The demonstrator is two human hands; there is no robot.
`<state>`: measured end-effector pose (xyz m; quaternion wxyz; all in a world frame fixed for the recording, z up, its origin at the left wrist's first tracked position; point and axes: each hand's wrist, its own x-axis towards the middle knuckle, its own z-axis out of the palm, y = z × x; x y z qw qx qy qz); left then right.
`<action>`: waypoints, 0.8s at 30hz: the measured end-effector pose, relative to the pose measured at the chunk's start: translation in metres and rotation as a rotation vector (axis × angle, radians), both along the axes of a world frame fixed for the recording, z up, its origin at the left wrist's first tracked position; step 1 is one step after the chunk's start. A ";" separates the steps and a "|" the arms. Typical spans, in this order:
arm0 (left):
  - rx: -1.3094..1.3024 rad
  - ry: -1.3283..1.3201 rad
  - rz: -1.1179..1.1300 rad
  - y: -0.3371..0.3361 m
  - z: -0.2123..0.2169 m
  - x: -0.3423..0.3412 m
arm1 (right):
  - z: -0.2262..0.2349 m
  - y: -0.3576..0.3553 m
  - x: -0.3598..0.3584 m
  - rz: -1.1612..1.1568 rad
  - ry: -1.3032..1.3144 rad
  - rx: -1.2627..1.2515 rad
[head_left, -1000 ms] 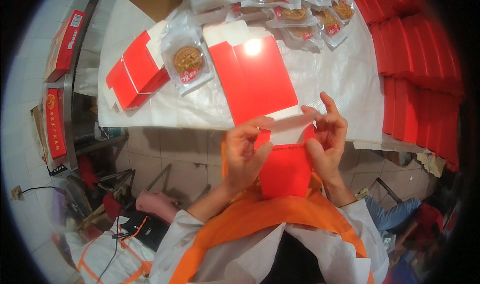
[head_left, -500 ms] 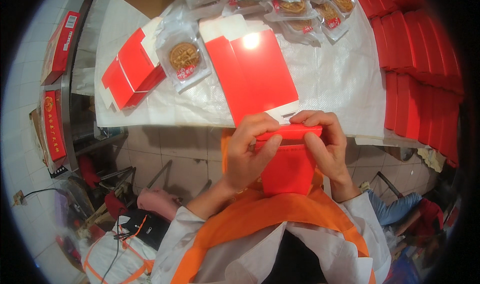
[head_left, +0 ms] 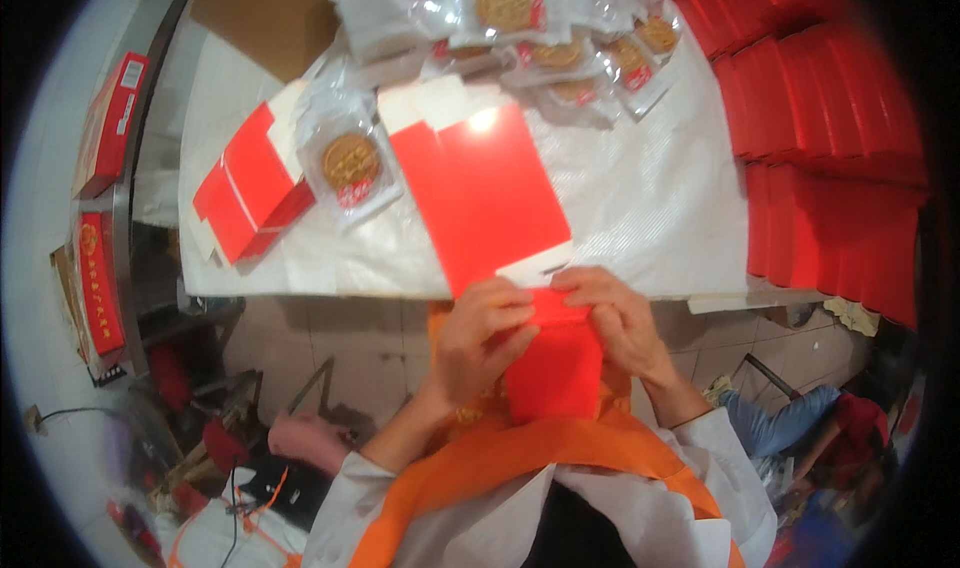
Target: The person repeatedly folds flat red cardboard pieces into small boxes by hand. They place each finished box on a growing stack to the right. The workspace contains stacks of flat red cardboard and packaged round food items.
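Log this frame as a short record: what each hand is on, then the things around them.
Left hand: fingers at the left of the red box's top end
Right hand: fingers at the right of the same end
Red box: held in front of the orange apron
Flat red carton: on the white sheet, beyond the hands
Single wrapped pastry: left of the carton
Strapped red bundle: left of that pastry
Heaped wrapped pastries: far side
Stacked red boxes: right side
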<state>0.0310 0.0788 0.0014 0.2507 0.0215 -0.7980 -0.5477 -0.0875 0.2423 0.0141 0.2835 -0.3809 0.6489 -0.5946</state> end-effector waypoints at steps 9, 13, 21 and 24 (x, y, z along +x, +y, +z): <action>-0.003 -0.107 -0.146 -0.007 0.017 -0.020 | 0.005 0.005 -0.022 0.245 0.018 -0.033; -0.072 -0.743 -0.395 -0.030 0.060 -0.040 | 0.026 -0.008 -0.066 0.314 0.193 0.004; 0.584 -0.276 0.344 -0.087 0.052 -0.008 | -0.036 -0.024 -0.197 -0.552 1.121 0.383; 0.783 -0.286 0.438 -0.083 0.033 0.000 | -0.052 -0.027 -0.227 -0.362 1.362 0.299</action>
